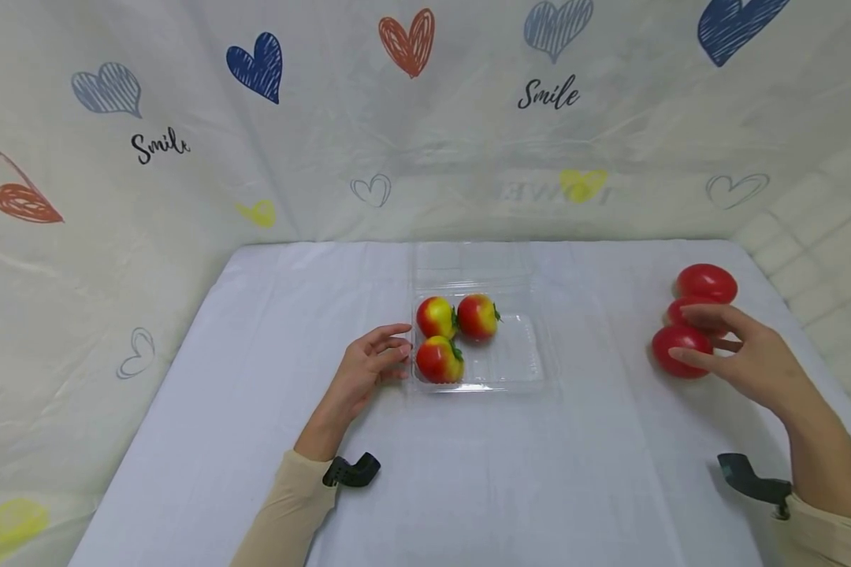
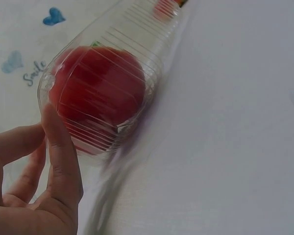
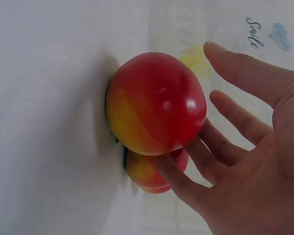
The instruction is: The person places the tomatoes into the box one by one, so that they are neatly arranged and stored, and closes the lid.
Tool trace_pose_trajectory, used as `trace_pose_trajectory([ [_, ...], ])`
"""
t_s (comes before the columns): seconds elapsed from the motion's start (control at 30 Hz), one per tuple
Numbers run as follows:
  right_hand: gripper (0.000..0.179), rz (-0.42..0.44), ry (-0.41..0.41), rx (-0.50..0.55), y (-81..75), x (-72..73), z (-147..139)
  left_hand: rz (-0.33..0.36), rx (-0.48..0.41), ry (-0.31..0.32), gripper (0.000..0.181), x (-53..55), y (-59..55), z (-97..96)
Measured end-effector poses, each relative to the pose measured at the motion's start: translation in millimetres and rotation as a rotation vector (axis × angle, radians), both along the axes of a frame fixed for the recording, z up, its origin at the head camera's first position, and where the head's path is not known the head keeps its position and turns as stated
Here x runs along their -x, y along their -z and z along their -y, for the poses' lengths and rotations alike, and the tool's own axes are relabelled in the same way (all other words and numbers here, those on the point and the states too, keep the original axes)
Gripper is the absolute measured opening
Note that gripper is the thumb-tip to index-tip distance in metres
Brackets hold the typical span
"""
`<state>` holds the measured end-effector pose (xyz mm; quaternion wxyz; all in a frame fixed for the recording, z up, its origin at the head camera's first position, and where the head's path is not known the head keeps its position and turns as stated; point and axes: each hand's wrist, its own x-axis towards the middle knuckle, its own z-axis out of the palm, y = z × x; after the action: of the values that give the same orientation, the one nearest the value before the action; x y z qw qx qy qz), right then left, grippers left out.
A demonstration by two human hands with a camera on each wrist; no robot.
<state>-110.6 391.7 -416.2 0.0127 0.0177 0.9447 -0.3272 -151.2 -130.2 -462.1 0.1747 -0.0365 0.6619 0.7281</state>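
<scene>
A clear plastic container (image 1: 518, 346) stands with its lid folded back at mid-table. Three red-and-yellow, tomato-like fruits (image 1: 440, 361) with green leaves sit in its left part. My left hand (image 1: 369, 366) rests loosely spread fingertips at the container's left edge; the left wrist view shows them touching its rim. Off to the right, my right hand (image 1: 752, 354) reaches around the nearest fruit (image 1: 681, 352) of a similar group. In the right wrist view its thumb stands apart from that fruit (image 3: 157, 103), while the fingers lie beside it. Whether they touch it, I cannot tell.
Behind the nearest fruit on the right, two more lie in a row, the farthest red fruit (image 1: 707, 283) near the table's back right corner. A white cloth (image 1: 596, 472) covers the table. A heart-printed curtain (image 1: 454, 134) hangs behind it.
</scene>
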Motion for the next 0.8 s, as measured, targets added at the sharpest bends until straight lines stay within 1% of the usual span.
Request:
trace_pose_trajectory([
  [0.07,0.071,-0.021,-0.014,-0.008,2.2,0.0,-1,0.000,0.001,-0.001,0.040,0.1,-0.1,-0.1],
  [0.13,0.070,-0.023,-0.026,-0.014,3.6,0.6,0,-0.003,0.004,-0.001,0.040,0.2,-0.2,-0.2],
  [0.33,0.079,0.048,-0.066,0.000,5.4,2.9,5,-0.004,0.011,-0.001,0.040,0.7,1.1,0.4],
  [0.47,0.085,0.061,-0.096,0.000,7.7,3.6,7,-0.005,0.006,-0.001,0.040,0.8,1.2,0.6],
  [0.63,0.093,0.089,-0.088,-0.024,11.2,5.3,13,-0.007,-0.003,-0.001,0.040,0.9,0.9,0.4],
  [0.8,0.093,0.062,-0.092,-0.027,12.3,5.5,19,-0.004,-0.006,-0.003,0.040,0.8,0.2,0.1],
])
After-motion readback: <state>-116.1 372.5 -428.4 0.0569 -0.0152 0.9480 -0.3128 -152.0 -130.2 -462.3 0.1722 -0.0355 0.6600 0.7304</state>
